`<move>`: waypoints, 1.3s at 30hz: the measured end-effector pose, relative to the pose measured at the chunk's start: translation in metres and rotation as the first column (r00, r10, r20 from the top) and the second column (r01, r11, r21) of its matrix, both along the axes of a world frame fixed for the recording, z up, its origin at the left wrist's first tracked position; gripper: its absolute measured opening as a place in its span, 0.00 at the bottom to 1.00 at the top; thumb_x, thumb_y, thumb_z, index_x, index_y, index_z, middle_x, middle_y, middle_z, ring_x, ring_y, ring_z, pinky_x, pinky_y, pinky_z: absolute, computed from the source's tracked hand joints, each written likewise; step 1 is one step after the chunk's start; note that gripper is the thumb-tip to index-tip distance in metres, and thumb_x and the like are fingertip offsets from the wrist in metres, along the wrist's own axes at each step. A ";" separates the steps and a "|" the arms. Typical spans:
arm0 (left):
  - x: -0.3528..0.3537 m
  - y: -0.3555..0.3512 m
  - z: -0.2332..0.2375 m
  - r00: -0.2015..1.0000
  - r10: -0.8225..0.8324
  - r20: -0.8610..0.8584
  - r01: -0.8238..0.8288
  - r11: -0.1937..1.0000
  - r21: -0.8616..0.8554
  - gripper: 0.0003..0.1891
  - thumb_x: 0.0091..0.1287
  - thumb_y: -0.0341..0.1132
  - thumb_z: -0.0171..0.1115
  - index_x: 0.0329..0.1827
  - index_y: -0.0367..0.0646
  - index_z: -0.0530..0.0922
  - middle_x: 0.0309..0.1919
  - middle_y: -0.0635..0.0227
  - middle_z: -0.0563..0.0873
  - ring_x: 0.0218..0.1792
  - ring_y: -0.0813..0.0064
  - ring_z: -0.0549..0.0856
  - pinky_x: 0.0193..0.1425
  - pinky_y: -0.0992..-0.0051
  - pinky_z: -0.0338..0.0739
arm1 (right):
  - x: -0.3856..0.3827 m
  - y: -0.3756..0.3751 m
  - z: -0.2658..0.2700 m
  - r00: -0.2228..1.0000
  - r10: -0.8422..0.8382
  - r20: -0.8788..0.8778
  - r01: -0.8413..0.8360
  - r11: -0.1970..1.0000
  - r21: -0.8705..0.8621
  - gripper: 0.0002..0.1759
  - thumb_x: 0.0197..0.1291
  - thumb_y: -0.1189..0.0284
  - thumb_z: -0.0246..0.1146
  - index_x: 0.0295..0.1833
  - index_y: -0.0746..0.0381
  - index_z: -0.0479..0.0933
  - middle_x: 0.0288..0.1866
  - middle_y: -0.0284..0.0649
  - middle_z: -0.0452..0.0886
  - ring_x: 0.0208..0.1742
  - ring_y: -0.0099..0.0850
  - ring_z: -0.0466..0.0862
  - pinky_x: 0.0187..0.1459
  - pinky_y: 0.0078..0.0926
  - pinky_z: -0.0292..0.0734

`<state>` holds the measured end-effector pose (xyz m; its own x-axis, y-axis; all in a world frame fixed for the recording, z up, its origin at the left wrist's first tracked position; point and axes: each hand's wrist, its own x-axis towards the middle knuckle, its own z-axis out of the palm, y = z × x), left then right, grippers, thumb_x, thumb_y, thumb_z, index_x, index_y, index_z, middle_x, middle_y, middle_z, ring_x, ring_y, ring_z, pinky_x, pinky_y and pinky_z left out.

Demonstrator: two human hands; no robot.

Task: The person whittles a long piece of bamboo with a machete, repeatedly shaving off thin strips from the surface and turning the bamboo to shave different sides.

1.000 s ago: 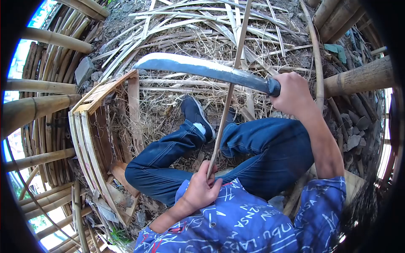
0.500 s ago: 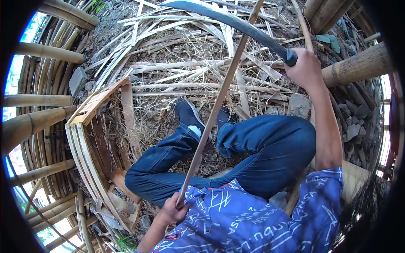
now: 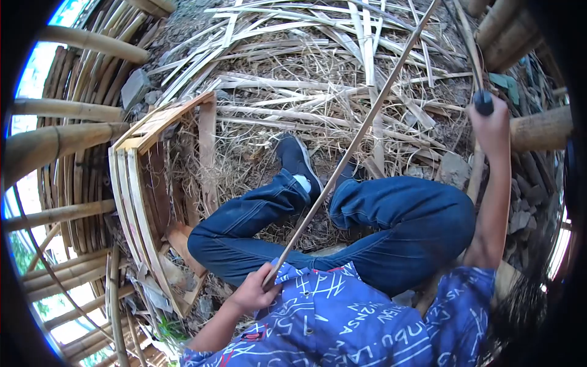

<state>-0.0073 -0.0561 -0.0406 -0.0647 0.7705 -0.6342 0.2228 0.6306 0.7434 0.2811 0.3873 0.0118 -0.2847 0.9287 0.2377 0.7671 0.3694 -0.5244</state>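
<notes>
Two bare hands are at work above crossed legs, each holding something. Nearest is a blue printed shirt [image 3: 330, 321]; at its left edge the left hand [image 3: 254, 292] pinches the near end of a long, thin strip [image 3: 370, 117] between thumb and curled fingers. The strip slants over the blue jeans [image 3: 403, 223] toward the far right, passing out of view at the top. Left of the jeans stands a slatted wooden frame [image 3: 137, 202], its sides bent at an angle. Beyond the legs, dark shoes [image 3: 296, 160] rest on ground strewn with curly shavings [image 3: 257, 147]. Farther right, the right hand [image 3: 494, 125] has its fingers wrapped around the black handle [image 3: 483, 103] of a knife, the blade [image 3: 472, 58] pointing away, well apart from the left hand. Right of that hand lies a thick bamboo pole [image 3: 541, 129]. Farthest, pale split strips [image 3: 269, 27] lie crisscrossed on the soil, with a grey stone [image 3: 135, 89] to their left.
</notes>
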 end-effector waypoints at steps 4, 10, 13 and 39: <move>0.016 0.060 0.009 0.996 0.014 0.088 -0.018 0.999 0.047 0.16 0.59 0.22 0.66 0.42 0.43 0.67 0.22 0.78 0.66 0.23 0.86 0.64 0.27 0.80 0.61 | -0.044 -0.078 0.031 0.951 0.310 -0.019 -0.310 0.943 -0.118 0.09 0.50 0.72 0.70 0.28 0.66 0.78 0.19 0.41 0.76 0.20 0.30 0.78 0.27 0.29 0.72; 0.043 0.103 0.015 0.904 0.057 0.423 -0.080 0.996 0.037 0.17 0.62 0.23 0.67 0.47 0.42 0.67 0.23 0.81 0.61 0.25 0.88 0.60 0.29 0.82 0.58 | -0.067 -0.144 0.027 0.766 0.637 0.086 -0.577 0.741 -0.343 0.13 0.37 0.67 0.69 0.31 0.59 0.78 0.25 0.43 0.82 0.30 0.44 0.85 0.33 0.40 0.78; 0.048 0.106 0.019 0.896 0.071 0.438 -0.119 0.989 0.085 0.17 0.62 0.22 0.67 0.47 0.42 0.67 0.23 0.82 0.61 0.25 0.89 0.60 0.29 0.83 0.57 | -0.068 -0.153 0.014 0.707 0.695 0.131 -0.617 0.696 -0.367 0.13 0.38 0.67 0.68 0.31 0.60 0.78 0.25 0.42 0.82 0.30 0.42 0.85 0.32 0.40 0.78; 0.044 0.097 0.040 0.985 0.038 0.166 -0.069 0.981 0.182 0.17 0.62 0.25 0.67 0.47 0.40 0.67 0.20 0.77 0.64 0.21 0.88 0.61 0.23 0.81 0.58 | -0.072 -0.131 0.010 0.786 0.559 0.264 -0.501 0.826 -0.258 0.14 0.33 0.67 0.71 0.27 0.59 0.77 0.22 0.43 0.80 0.29 0.44 0.84 0.33 0.39 0.78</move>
